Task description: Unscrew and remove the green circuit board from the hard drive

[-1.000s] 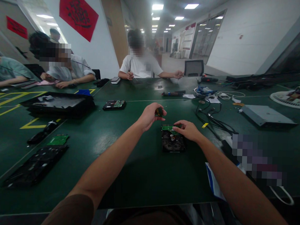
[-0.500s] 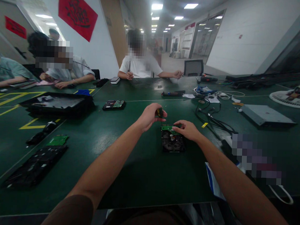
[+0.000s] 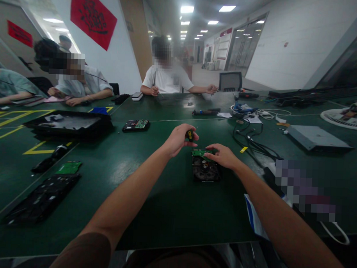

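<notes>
A hard drive [image 3: 205, 171] lies flat on the green table in front of me, its underside up, with a green circuit board [image 3: 198, 153] along its far end. Over the board's left corner, my left hand [image 3: 180, 139] is closed around a screwdriver [image 3: 190, 135] with a black and yellow handle. The handle points up, and its tip is hard to make out. My right hand [image 3: 222, 155] holds the drive at its far right corner. The thumb rests on the board and the index finger reaches along the far edge; the other fingers are partly hidden.
Another hard drive [image 3: 136, 125] lies further left, near a black tray [image 3: 67, 124]. At the left are a black part [image 3: 43, 201] and a green board [image 3: 68, 167]. Cables [image 3: 254, 142] and a grey metal box [image 3: 317, 137] lie right. Several people sit around the table.
The screwdriver handle has turned slightly in my left hand, showing more yellow. Both hands and the hard drive stay almost in place.
</notes>
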The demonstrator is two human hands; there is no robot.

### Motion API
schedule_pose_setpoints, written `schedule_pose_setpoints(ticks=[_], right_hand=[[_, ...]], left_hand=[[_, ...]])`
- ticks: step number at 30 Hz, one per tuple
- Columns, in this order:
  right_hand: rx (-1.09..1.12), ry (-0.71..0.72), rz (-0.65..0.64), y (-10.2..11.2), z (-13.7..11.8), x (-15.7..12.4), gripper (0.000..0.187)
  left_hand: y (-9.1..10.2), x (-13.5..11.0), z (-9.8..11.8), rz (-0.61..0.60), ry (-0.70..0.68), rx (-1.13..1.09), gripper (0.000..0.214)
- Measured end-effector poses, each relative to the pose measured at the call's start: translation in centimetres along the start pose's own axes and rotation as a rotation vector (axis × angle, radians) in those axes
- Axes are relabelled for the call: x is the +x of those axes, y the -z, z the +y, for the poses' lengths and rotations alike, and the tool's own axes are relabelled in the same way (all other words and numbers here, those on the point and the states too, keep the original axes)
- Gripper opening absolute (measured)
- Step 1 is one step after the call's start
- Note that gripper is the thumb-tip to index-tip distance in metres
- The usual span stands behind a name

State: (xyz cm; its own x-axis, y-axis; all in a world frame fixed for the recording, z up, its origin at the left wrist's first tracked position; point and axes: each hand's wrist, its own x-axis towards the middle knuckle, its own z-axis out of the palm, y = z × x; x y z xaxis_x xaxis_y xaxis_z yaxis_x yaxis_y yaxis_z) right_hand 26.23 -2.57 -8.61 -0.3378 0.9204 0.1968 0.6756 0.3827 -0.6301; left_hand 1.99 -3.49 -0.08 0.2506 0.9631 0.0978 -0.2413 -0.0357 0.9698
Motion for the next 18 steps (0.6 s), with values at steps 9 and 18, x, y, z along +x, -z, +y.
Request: schedule_pose_setpoints(ticks=[9,18], right_hand=[[0.010,-0.005,-0.001,0.0,-0.3,-0.1,0.037],[-0.022,0.037,0.032,-0.9,0.0,1.1,0.038]], left_hand=[[0.1,0.5,-0.4,-0.047,-0.039,-0.045,0.020],[1.1,1.1,-0.7,-0.026,-0.056,-0.043,0.020]])
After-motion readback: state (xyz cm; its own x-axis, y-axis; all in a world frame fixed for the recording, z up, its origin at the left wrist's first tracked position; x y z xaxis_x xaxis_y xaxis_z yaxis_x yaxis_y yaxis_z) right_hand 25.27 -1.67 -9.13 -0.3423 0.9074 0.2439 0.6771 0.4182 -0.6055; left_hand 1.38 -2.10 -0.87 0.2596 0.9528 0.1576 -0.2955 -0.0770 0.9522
